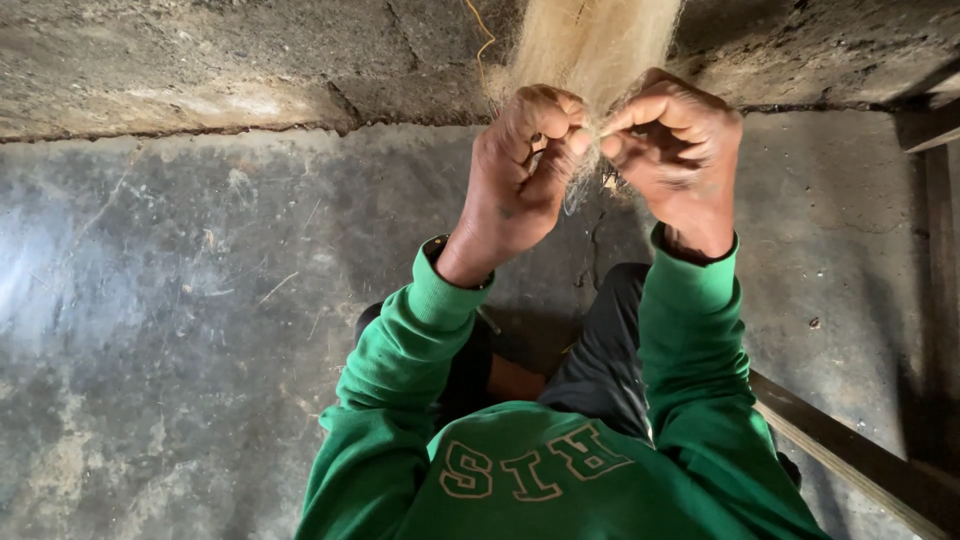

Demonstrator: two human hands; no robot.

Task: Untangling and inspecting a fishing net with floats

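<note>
Grey, stained concrete floor [180, 330] fills most of the frame, meeting a rough wall [200, 60] along the top. At upper centre a pale, straw-coloured bundle of fibre [590, 40] hangs down into both hands. The left hand [520, 165] and right hand [675, 140], in green sleeves [690, 340], are curled closed, fingertips pinching the bundle's lower strands between them. A wooden beam [850, 455] slants across the lower right.

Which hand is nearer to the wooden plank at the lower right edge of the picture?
Right. The right hand is raised above the wooden plank, on the plank's side; the left hand is further left. Both pinch the pale fibre bundle.
</note>
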